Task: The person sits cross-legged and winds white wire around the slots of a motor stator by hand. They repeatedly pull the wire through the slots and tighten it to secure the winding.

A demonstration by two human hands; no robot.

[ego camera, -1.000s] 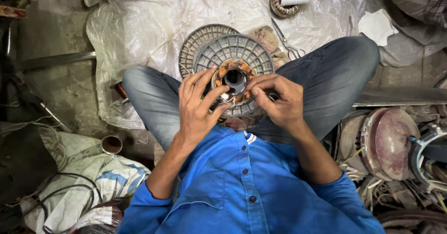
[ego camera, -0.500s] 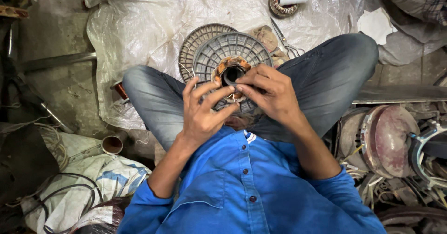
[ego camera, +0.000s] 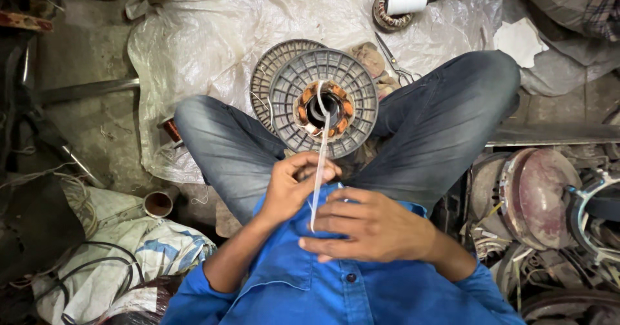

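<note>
Two hands (ego camera: pixel 336 209), one strip (ego camera: pixel 319 163), two spools (ego camera: pixel 323 102).

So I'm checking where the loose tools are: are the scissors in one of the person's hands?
No, the scissors lie on the plastic sheet beyond the knee, while the left hand pinches a white strip.

**How Many Things There Are**

There are two hands: the left hand (ego camera: pixel 294 186) and the right hand (ego camera: pixel 368 225). There is one white strip (ego camera: pixel 319 163). There are two round grey covers (ego camera: pixel 323 102), one behind the other. There is one motor core (ego camera: pixel 325 108) with copper wire. There is one pair of scissors (ego camera: pixel 397 63). There is one white roll (ego camera: pixel 407 2). There is one small cup (ego camera: pixel 157 204).
</note>
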